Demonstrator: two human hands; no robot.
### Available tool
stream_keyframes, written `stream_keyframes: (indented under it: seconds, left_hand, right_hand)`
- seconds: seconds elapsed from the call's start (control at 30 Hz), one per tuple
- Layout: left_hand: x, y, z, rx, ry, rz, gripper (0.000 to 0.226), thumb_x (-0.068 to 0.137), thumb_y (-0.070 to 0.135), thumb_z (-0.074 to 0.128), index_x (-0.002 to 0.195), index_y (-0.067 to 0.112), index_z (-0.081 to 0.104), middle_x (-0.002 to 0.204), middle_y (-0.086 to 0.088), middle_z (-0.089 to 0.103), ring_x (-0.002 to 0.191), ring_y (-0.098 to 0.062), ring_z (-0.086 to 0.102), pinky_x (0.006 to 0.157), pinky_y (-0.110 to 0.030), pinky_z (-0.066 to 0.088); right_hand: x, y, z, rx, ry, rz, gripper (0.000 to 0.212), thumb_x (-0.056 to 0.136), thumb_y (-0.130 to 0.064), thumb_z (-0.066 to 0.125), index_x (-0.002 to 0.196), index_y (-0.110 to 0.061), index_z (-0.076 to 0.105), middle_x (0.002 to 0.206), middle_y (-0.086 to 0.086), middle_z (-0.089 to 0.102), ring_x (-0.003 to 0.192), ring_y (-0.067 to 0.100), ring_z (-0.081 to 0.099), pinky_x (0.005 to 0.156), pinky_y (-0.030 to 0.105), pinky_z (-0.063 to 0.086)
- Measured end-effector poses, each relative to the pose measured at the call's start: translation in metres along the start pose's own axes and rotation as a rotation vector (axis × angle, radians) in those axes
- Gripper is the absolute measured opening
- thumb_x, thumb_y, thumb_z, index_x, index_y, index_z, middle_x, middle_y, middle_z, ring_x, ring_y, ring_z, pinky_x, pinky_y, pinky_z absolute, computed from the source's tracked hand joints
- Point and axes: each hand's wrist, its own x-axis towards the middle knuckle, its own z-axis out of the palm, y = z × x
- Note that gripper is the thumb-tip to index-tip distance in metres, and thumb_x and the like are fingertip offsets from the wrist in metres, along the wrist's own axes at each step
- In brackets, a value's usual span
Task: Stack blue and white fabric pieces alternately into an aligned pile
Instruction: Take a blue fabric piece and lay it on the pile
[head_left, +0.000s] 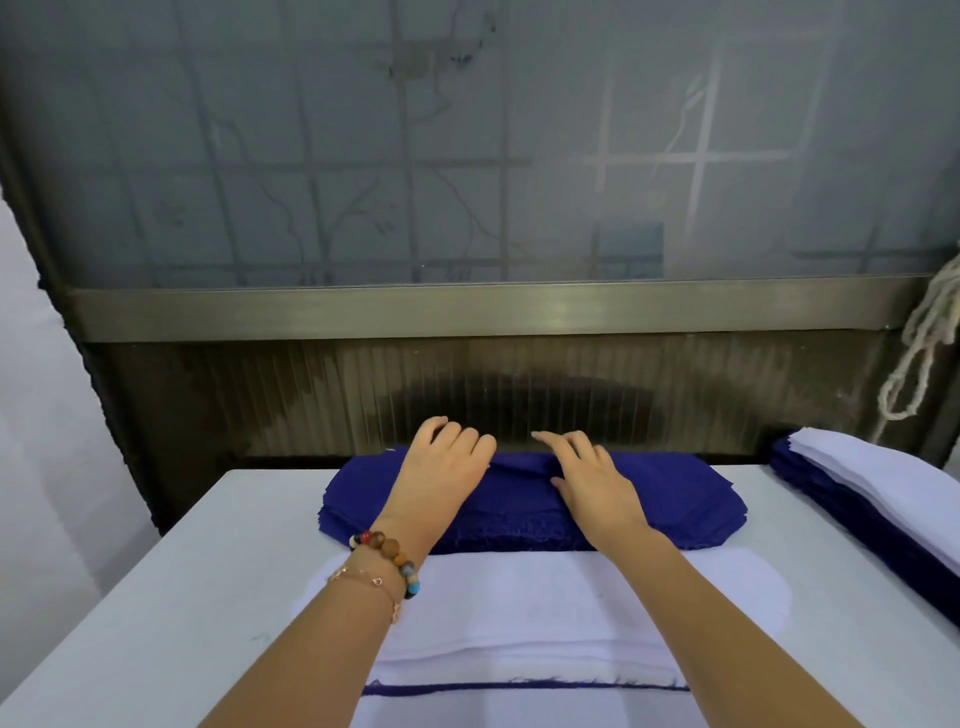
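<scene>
A thick pile of dark blue fabric pieces (691, 499) lies across the far middle of the white table (156, 597). My left hand (441, 467) rests on the pile's top near its far edge, fingers curled over that edge. Just to its right, my right hand (587, 478) lies on the top blue piece with fingers spread and nearly straight; the cloth is slightly wrinkled between the hands. Nearer to me lies a pile of white fabric pieces (519, 613). A thin blue edge (519, 687) shows under its near side.
At the table's right edge sits another stack (883, 499), blue pieces below and white ones on top. A dark ribbed panel and a metal rail (467, 312) stand right behind the table. A knotted white rope (919, 353) hangs at the far right.
</scene>
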Motion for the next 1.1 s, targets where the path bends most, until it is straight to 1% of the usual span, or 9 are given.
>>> stream_keyframes:
  seconds: [0.07,0.13,0.23,0.4,0.5,0.67,0.77,0.87,1.1]
  left_hand:
    - [0.001,-0.005,-0.004,-0.015,-0.012,0.019,0.021,0.09,0.032,0.066,0.105,0.017,0.063,0.091,0.001,0.068,0.091,-0.019,0.065,0.103,-0.04,0.043]
    - [0.004,-0.01,-0.001,-0.036,-0.134,0.052,0.03,0.099,0.041,0.046,0.118,0.018,0.052,0.102,0.002,0.065,0.103,-0.016,0.06,0.115,-0.039,0.025]
    - [0.003,-0.018,0.0,-0.089,-0.201,0.046,0.04,0.096,0.048,0.048,0.125,0.022,0.044,0.11,0.006,0.062,0.11,-0.012,0.055,0.12,-0.037,0.005]
    - [-0.002,-0.039,-0.002,-0.08,-0.243,-0.109,0.03,0.091,0.051,0.055,0.114,0.032,0.058,0.109,0.01,0.058,0.113,-0.014,0.049,0.113,-0.041,0.014]
    - [-0.007,-0.054,-0.004,-0.153,-0.338,-0.336,0.024,0.086,0.053,0.061,0.101,0.033,0.061,0.1,0.011,0.055,0.107,-0.015,0.05,0.106,-0.042,0.021]
    - [-0.025,-0.071,0.006,-0.446,-0.449,-0.699,0.031,0.084,0.05,0.068,0.106,0.03,0.063,0.104,0.007,0.061,0.108,-0.021,0.054,0.099,-0.047,0.032]
    - [-0.035,-0.084,0.011,-0.594,-0.445,-0.832,0.033,0.08,0.046,0.073,0.104,0.024,0.066,0.101,0.002,0.064,0.1,-0.024,0.058,0.093,-0.047,0.048]
    - [-0.045,-0.093,0.015,-0.699,-0.396,-0.905,0.025,0.078,0.036,0.078,0.094,0.018,0.071,0.093,-0.004,0.067,0.09,-0.024,0.062,0.08,-0.044,0.056]
    - [-0.057,-0.097,0.026,-0.789,-0.235,-0.979,0.02,0.08,0.033,0.077,0.083,0.015,0.067,0.077,-0.003,0.066,0.077,-0.022,0.06,0.061,-0.03,0.043]
  right_hand:
    - [0.0,0.0,-0.001,0.011,-0.005,0.007,0.048,0.098,-0.024,0.05,0.141,-0.035,0.032,0.134,-0.004,0.036,0.116,0.015,0.042,0.075,0.023,0.05]
    - [0.0,0.0,-0.001,0.027,-0.004,0.017,0.036,0.098,-0.025,0.051,0.132,-0.032,0.042,0.129,-0.004,0.037,0.112,0.013,0.041,0.072,0.021,0.048]
    - [-0.001,0.0,-0.003,0.025,-0.002,0.026,0.026,0.097,-0.025,0.053,0.122,-0.026,0.047,0.129,-0.005,0.035,0.109,0.012,0.043,0.07,0.021,0.048]
    - [0.002,0.001,-0.009,0.041,-0.055,0.003,0.024,0.098,-0.024,0.05,0.122,-0.026,0.044,0.128,-0.006,0.043,0.11,0.014,0.047,0.074,0.024,0.047]
    - [0.002,0.0,-0.011,0.009,-0.119,-0.005,0.029,0.101,-0.026,0.045,0.129,-0.026,0.043,0.13,-0.003,0.045,0.114,0.017,0.047,0.081,0.026,0.046]
    - [0.008,-0.003,-0.024,-0.064,-0.263,0.017,0.034,0.101,-0.024,0.043,0.135,-0.021,0.04,0.132,0.004,0.043,0.117,0.024,0.047,0.091,0.035,0.048]
    - [0.011,0.011,-0.043,-0.089,-0.365,0.117,0.034,0.1,-0.028,0.046,0.132,-0.018,0.042,0.131,0.006,0.042,0.116,0.027,0.049,0.095,0.042,0.047]
    - [0.009,0.037,-0.061,-0.09,-0.398,0.257,0.036,0.098,-0.033,0.051,0.13,-0.016,0.048,0.129,0.008,0.046,0.114,0.028,0.052,0.096,0.04,0.047]
    - [-0.011,0.105,-0.077,0.058,-0.271,0.613,0.041,0.082,-0.05,0.069,0.097,-0.013,0.059,0.097,0.008,0.063,0.095,0.029,0.059,0.084,0.039,0.049]
